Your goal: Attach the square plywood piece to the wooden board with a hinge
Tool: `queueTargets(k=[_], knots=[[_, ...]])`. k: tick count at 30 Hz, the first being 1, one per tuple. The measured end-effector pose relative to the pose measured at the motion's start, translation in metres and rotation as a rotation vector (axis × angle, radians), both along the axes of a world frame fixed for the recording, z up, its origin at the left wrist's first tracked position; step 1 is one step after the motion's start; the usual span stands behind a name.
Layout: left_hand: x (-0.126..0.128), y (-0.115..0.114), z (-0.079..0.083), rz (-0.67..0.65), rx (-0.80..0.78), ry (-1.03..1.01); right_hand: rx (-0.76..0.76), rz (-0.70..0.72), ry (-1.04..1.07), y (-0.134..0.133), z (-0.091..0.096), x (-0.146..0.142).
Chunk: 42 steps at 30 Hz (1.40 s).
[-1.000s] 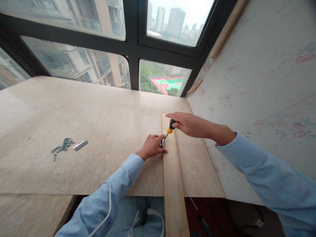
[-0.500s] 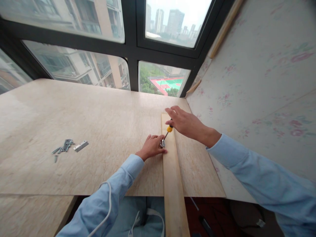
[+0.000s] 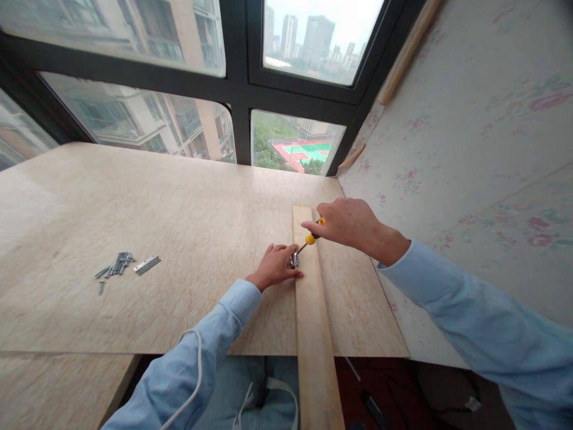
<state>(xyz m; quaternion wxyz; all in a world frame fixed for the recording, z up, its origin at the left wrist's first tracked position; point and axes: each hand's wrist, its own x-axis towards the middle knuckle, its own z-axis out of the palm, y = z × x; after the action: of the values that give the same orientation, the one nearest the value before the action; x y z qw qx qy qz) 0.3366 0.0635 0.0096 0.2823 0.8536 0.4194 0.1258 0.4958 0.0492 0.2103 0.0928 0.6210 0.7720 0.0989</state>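
A long pale wooden strip (image 3: 313,334) lies on the marbled board (image 3: 179,239), running toward me. My left hand (image 3: 276,266) rests beside the strip, its fingers pinching a small metal hinge (image 3: 294,260) against the wood. My right hand (image 3: 347,223) is wrapped round the yellow and black handle of a screwdriver (image 3: 310,238), whose tip meets the hinge. Most of the handle is hidden in my fist.
Several spare metal hinges and screws (image 3: 120,264) lie on the board at the left. A floral-papered wall (image 3: 470,149) stands close on the right. Big windows (image 3: 179,77) run behind the board. The board's front edge (image 3: 201,353) drops off above my lap.
My right hand opened on the screwdriver handle half a second ago and has closed round it again, a little lower and tilted. My left hand and the hinge have stayed put.
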Motion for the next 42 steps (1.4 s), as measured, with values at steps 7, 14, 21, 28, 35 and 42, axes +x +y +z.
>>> queueTargets(k=[7,14,21,28,35,42], knots=[[0.0,0.001,-0.003,-0.002,0.004,-0.009,0.007,0.086,0.142,0.005,-0.015,-0.004],[0.001,0.002,-0.004,0.001,0.003,-0.011,0.097,0.197,0.088,0.011,-0.021,0.003],[0.0,0.001,-0.003,-0.008,0.007,-0.009,0.025,0.166,0.485,0.017,-0.025,0.003],[-0.001,0.0,0.0,-0.001,-0.02,0.006,-0.547,0.115,0.879,0.018,0.0,0.018],[0.0,0.0,0.002,0.004,-0.015,0.008,0.017,0.061,0.302,0.012,0.0,0.004],[0.0,0.0,0.0,0.003,-0.011,0.005,0.134,0.068,0.02,0.013,-0.008,-0.006]])
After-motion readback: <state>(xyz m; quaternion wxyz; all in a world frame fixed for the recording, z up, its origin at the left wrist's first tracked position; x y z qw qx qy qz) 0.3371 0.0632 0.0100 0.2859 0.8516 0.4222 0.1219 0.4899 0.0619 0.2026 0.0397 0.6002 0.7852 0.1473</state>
